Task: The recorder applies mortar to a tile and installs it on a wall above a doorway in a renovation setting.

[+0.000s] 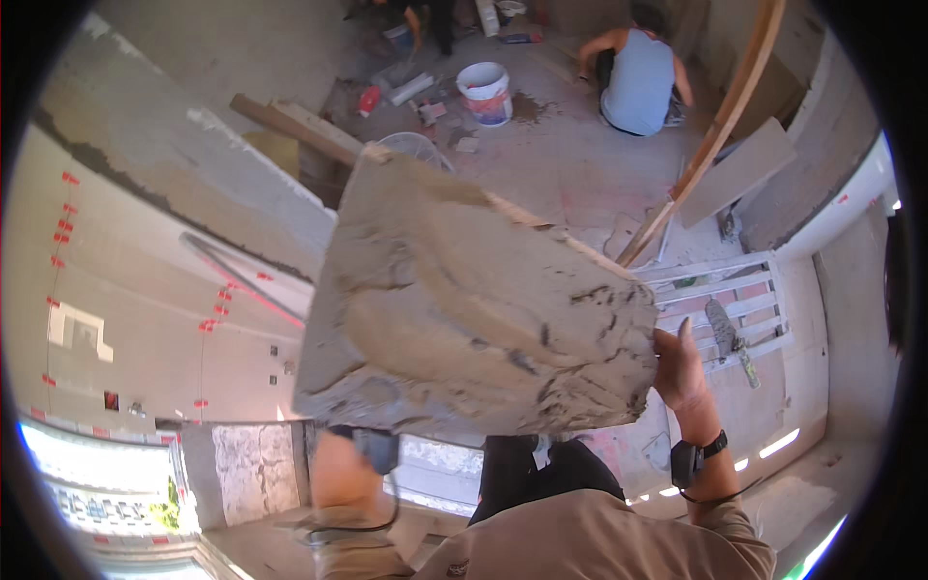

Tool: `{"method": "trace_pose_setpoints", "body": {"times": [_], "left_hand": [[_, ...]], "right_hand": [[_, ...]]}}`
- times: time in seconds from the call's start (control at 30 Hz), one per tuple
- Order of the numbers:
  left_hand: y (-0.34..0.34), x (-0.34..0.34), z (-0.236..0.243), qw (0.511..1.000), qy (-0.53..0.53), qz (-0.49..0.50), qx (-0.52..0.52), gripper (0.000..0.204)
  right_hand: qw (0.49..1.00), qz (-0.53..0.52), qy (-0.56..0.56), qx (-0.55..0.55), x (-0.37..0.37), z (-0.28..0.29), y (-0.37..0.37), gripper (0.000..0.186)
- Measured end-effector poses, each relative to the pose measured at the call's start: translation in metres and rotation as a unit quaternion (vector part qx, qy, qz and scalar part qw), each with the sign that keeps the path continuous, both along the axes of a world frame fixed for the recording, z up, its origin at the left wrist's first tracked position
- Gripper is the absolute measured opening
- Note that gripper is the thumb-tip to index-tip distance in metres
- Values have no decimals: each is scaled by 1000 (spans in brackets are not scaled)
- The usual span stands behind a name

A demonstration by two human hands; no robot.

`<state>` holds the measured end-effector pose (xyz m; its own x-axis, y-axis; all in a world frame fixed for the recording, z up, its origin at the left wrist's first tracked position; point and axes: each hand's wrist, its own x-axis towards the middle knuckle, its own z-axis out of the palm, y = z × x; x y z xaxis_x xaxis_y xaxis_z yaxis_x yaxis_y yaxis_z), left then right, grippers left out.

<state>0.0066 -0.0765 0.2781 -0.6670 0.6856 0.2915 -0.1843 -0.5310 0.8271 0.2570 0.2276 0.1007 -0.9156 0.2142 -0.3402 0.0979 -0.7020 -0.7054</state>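
A large tile (483, 309), its upper face spread with thick grey wet mortar, hangs in the air in front of my body. My right hand (681, 367) is closed on its right edge, thumb pointing up. At the lower left edge, my left forearm (353, 474) runs up behind the tile; the hand itself is hidden there, holding that end up. The mortar is ridged and lumpy, roughest toward the right and lower edges. A mortar-covered trowel (721, 329) lies on a white slatted frame (778, 290), beyond my right hand and apart from it.
A wooden pole (720, 135) slants up at the right. A white bucket (484, 95) stands on the floor ahead, near a crouching person (642, 77). Another person is partly visible at the top. Boards (300, 130) lean left. The left wall (145, 280) carries red tile clips.
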Motion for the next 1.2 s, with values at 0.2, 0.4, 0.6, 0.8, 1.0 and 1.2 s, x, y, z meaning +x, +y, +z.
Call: {"method": "trace_pose_setpoints", "body": {"times": [0.2,0.4,0.6,0.8,1.0,1.2], "left_hand": [[-51,71,-57,970,-85,213,86,45],[-130,150,-65,921,-97,373,52,44],[-196,200,-76,866,-110,485,47,43],[-243,215,-89,823,-115,553,61,42],[-293,197,-116,816,-126,559,76,41],[-343,126,-52,835,-186,513,71,40]], "right_hand": [[966,241,-95,-17,-48,-2,-94,79],[921,372,-107,-44,-65,-5,-158,79],[849,517,-111,-6,-84,-20,-219,62],[868,495,-12,15,-101,-42,-275,36],[804,492,225,247,-152,-43,-354,48],[672,325,438,502,-218,66,-407,45]]}}
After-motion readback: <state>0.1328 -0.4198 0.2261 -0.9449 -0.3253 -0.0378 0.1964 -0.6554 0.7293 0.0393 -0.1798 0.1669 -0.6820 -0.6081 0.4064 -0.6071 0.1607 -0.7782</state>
